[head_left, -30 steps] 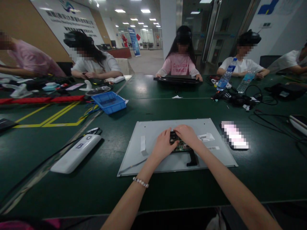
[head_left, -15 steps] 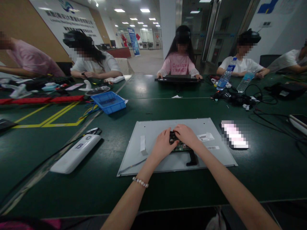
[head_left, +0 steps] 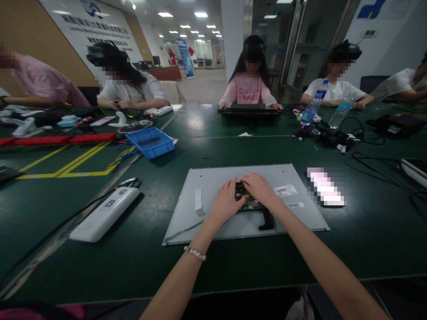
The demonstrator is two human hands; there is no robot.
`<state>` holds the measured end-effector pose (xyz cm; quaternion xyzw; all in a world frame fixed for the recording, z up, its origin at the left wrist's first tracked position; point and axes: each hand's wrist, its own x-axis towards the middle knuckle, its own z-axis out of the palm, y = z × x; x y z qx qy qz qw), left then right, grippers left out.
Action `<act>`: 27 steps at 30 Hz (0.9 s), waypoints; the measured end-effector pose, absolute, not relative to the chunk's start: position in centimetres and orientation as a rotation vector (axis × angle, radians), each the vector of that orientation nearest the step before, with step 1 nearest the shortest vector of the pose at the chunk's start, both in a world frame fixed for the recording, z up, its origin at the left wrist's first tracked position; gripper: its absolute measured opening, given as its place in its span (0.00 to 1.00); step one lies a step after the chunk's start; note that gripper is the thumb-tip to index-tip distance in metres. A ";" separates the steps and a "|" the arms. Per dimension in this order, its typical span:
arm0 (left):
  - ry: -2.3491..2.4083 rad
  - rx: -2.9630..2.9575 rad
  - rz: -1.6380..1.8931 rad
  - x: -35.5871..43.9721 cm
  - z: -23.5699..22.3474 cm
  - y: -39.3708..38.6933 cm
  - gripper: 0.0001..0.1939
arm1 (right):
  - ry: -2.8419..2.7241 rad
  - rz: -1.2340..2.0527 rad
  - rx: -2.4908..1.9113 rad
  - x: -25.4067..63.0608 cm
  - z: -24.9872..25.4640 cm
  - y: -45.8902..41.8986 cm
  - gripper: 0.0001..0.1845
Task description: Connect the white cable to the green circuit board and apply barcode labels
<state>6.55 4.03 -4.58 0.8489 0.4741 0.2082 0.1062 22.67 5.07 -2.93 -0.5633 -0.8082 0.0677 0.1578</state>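
A grey flat display panel [head_left: 190, 213] lies back side up on the table in front of me. On its middle is a green circuit board [head_left: 252, 204] in a black frame, with a black arm-like piece [head_left: 266, 222] sticking out toward me. My left hand [head_left: 225, 201] grips the board's left side, fingers bent over its far edge and thumb across its face. From the right, my right hand [head_left: 260, 189] is closed on the board's far edge, its fingertips close to the left ones. Both hands partly cover the board. A thin cable [head_left: 183, 231] runs over the panel's near left part.
Left of the panel is a white power bank [head_left: 106, 213] with a cable; a phone [head_left: 325, 187] lies to the right. Beyond are a blue basket [head_left: 151, 143], bottles [head_left: 313, 104] and tangled black cables [head_left: 325, 135]. Across the table, a person [head_left: 250, 89] holds a black panel.
Almost nothing differs. Both my hands stay on the circuit board, and the panel keeps its place; the whole view has shifted very slightly.
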 end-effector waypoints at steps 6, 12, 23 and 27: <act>1.397 2.495 0.608 6.6 -4.4 3.9 0.33 | -2.266 0.141 -1.634 22.8 -2.4 4.9 0.15; 1.402 2.487 0.579 6.5 -4.1 3.8 0.32 | -2.190 -0.001 -1.720 25.9 -0.9 4.1 0.15; 1.396 2.467 0.562 6.4 -3.9 3.7 0.33 | -2.186 0.138 -1.833 33.2 -3.8 0.7 0.20; 1.392 2.463 0.564 6.4 -3.8 3.7 0.34 | -2.030 0.274 -1.765 34.4 -4.3 0.5 0.20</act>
